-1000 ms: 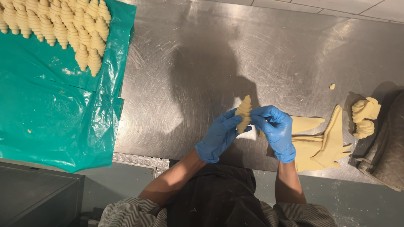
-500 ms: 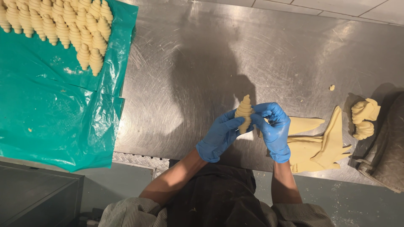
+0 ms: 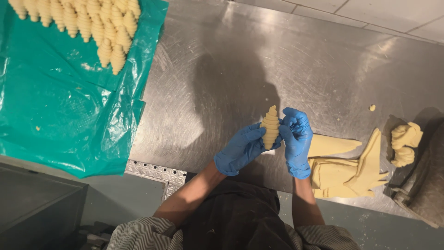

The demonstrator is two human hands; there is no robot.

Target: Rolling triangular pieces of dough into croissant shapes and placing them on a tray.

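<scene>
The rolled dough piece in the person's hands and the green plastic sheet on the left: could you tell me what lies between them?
In the head view, only bare steel table separates the rolled dough piece from the green plastic sheet; the person's shadow falls across that stretch.

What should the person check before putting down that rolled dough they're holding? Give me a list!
1. Rolled croissant held by both hands: ok, left hand and right hand grip it above the steel table.
2. Gloves on: ok, both blue.
3. Shape rolled with layers showing: ok.
4. Free space on the green plastic sheet below the rows of shaped croissants: ok.
5. Cut dough triangles within reach on the right: ok.
6. Seam tucked underneath: cannot tell.
</scene>
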